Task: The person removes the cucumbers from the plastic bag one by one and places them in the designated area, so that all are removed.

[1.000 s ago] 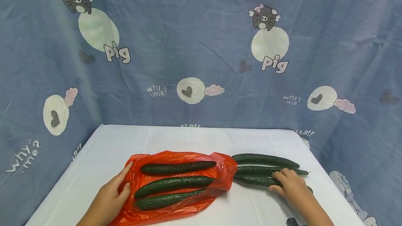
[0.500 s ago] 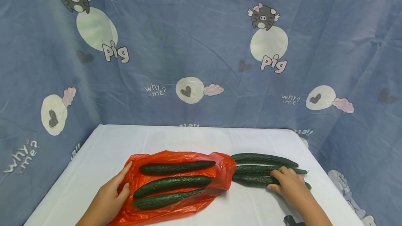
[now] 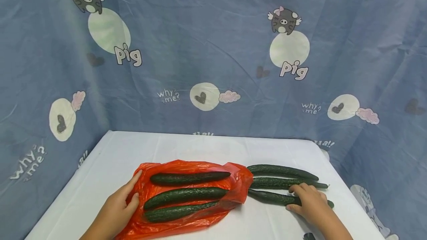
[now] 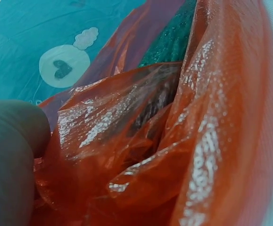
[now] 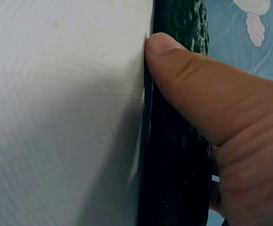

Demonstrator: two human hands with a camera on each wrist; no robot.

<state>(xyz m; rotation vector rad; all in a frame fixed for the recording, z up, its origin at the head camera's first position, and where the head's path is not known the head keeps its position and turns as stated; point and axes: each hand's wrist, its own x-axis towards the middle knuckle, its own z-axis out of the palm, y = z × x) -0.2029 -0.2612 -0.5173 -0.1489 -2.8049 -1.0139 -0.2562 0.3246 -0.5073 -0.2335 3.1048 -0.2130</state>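
In the head view a red plastic bag (image 3: pixel 186 229) lies on the white table with three cucumbers (image 3: pixel 186 194) in or on it, partly under its film at the right. My left hand (image 3: pixel 118 208) holds the bag's left edge; in the left wrist view a digit (image 4: pixel 13 146) presses against the crumpled film (image 4: pixel 127 155). Right of the bag lie three more cucumbers. My right hand (image 3: pixel 310 201) grips the nearest one (image 3: pixel 267 196), fingers over it and thumb on the near side. The right wrist view shows that thumb (image 5: pixel 197 89) against the dark cucumber (image 5: pixel 176 188).
The white table (image 3: pixel 200 145) runs back to a blue cloth backdrop (image 3: pixel 213 47) printed with pigs and hearts. A back cucumber (image 3: pixel 283 171) and a middle cucumber (image 3: pixel 273 183) lie beyond the right hand. A small black object (image 3: pixel 308 236) shows by the right wrist.
The nearest right-hand cucumber has come slightly toward me, and a gap now shows between it and the middle one. The left hand and bag look unchanged; the head view has shifted slightly.
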